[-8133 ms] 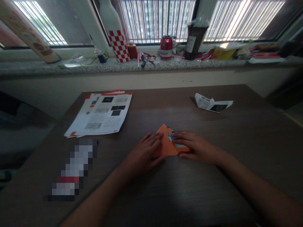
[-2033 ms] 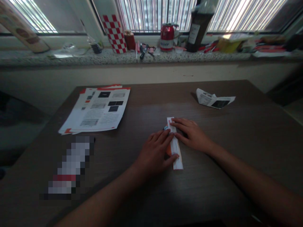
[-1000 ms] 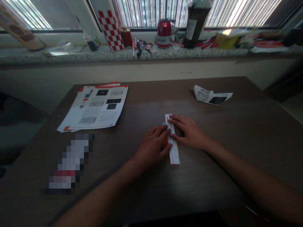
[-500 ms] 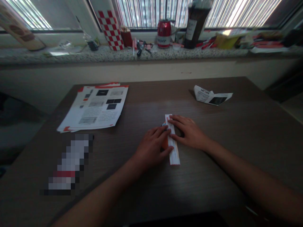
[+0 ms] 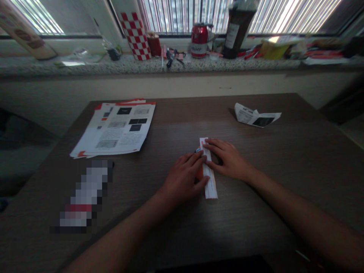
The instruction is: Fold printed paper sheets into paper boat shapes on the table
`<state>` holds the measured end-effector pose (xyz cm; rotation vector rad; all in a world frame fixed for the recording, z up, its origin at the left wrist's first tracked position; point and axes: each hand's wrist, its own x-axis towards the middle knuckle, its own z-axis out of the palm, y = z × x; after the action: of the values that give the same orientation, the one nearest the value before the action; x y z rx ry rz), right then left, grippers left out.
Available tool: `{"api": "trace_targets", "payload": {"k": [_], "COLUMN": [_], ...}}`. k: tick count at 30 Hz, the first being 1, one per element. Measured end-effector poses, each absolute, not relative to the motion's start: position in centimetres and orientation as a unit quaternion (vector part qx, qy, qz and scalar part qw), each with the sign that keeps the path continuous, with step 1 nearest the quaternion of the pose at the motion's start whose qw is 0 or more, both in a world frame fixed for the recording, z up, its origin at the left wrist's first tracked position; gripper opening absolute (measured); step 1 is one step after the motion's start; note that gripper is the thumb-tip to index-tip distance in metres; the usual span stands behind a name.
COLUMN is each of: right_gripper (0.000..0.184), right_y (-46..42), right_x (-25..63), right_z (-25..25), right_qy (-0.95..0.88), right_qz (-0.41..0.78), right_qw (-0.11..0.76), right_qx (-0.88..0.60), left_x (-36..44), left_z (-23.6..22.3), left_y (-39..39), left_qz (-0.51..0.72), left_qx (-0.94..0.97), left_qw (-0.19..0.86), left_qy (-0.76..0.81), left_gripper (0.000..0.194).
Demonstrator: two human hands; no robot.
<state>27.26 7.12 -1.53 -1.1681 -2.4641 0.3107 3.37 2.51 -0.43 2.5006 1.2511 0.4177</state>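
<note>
A narrow strip of folded white paper (image 5: pixel 211 186) with printed edges lies lengthwise on the table, pointing away from me. My left hand (image 5: pixel 184 174) rests on its left side, fingers stretched out and the thumb and fingertips touching the strip. From under that hand peeks an orange printed part (image 5: pixel 199 172) of what looks like the same paper. On the strip's other side, my right hand (image 5: pixel 229 158) lies with its fingers extended, their tips on the upper half of the strip. Neither hand is closed around anything.
Printed sheets (image 5: pixel 125 131) are stacked at the table's left. Nearer me lies a pixelated, phone-shaped object (image 5: pixel 88 193). A folded paper piece (image 5: pixel 257 116) stands at the back right. Behind the table (image 5: pixel 176 117), the windowsill (image 5: pixel 99 68) holds a red can (image 5: pixel 199 41), a checkered container (image 5: pixel 135 36) and a dark cup (image 5: pixel 237 34).
</note>
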Motion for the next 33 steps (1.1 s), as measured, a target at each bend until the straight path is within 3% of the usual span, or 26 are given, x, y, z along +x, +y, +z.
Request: {"api": "trace_targets", "payload": {"k": [22,29,33], "right_gripper": [0.06,0.032,0.03], "right_y": [7.3,4.5,0.8], "right_x": [27.5,28.6,29.3], "right_z": [-1.6,0.6,1.5], "right_qy": [-0.886,-0.899,-0.926], "right_qz": [0.121,0.134,0.133], "right_qw": [0.19,0.216,0.198], "right_qx": [-0.405,-0.356,-0.293], "left_x": [3.4,3.4,3.3], "left_z": [-0.7,-0.6,-0.7], "left_y": [2.4,2.6,2.6], "left_qz": [0.151,0.149,0.146], "left_qx": [0.873,0.876,0.876], "left_qw": [0.152,0.147,0.151], "left_qy": [0.439,0.435,0.435], "left_gripper": [0.062,0.057,0.06]}}
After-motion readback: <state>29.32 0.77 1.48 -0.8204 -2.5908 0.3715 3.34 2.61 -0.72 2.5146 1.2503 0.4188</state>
